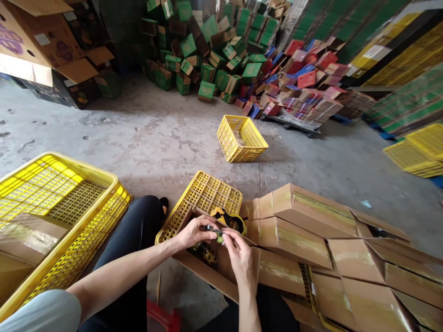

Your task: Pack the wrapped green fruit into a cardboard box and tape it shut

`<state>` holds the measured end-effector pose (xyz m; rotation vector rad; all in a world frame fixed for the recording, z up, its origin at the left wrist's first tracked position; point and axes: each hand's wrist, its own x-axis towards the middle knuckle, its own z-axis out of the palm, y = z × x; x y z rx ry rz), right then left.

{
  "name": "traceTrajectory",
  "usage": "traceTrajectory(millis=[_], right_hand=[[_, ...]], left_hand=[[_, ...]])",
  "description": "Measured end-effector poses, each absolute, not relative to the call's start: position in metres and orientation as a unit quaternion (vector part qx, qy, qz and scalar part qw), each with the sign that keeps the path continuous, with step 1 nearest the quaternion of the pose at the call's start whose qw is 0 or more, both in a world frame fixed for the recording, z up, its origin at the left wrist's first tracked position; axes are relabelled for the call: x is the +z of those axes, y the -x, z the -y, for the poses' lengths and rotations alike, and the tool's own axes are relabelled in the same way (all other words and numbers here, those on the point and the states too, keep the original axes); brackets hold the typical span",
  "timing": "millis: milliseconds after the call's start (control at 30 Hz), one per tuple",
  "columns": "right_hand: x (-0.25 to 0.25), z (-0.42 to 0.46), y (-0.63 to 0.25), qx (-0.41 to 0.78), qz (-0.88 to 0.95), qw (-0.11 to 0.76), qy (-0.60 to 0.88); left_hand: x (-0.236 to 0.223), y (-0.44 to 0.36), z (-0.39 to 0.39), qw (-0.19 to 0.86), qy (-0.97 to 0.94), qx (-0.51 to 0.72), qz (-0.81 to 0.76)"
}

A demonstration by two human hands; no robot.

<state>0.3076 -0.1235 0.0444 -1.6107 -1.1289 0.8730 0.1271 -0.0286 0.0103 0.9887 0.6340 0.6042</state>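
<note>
Closest to me, a seated person in dark trousers (121, 258) leans over an open brown cardboard carton (207, 276). Above its opening is a small green-and-dark piece (219, 237), too small to make out fully. The left hand (197, 233) has its grip pinched on one end; the right hand (240, 256) pinches the other between thumb and fingers. Inside the carton lie some small dark-and-yellow pieces (206, 254), partly hidden by the wrists. A large yellow plastic crate (86, 226) stands by the left thigh, with cardboard inside.

Just beyond the hands, a rounded yellow-and-black object (218, 213), perhaps a tape roll, sits next to a perforated yellow plastic panel (218, 189), which looks like an upturned crate. To the right are stacked brown cardboard cartons (277, 203) with shiny strips across them.

As I judge it, this carton is partway: its top is open, it has some pieces inside, and one is in hand, not yet let go. The taped-looking cartons beside it seem finished; how many remain, I cannot tell.

Farther out, a smaller yellow plastic crate (228, 143) stands on the grey floor (145, 133), before tumbled green cardboard boxes (206, 90).
</note>
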Motion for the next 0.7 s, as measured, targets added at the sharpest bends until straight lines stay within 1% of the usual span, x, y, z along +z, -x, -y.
traceTrajectory(millis=[100, 167, 333, 467, 700], right_hand=[[0.046, 0.126, -0.305, 0.430, 0.417, 0.492, 0.632], [0.046, 0.126, -0.305, 0.445, 0.399, 0.500, 0.626], [0.042, 0.126, -0.307, 0.410, 0.400, 0.490, 0.658], [0.034, 0.124, -0.308, 0.383, 0.367, 0.484, 0.696], [0.022, 0.122, -0.304, 0.333, 0.359, 0.524, 0.697]], left_hand=[[0.010, -0.126, 0.026, 0.820, -0.413, 0.245, -0.312], [0.011, -0.124, 0.025, 0.830, -0.395, 0.227, -0.323], [0.014, -0.124, 0.026, 0.826, -0.392, 0.226, -0.335], [0.016, -0.129, 0.030, 0.820, -0.388, 0.242, -0.345], [0.017, -0.131, 0.034, 0.827, -0.358, 0.243, -0.359]])
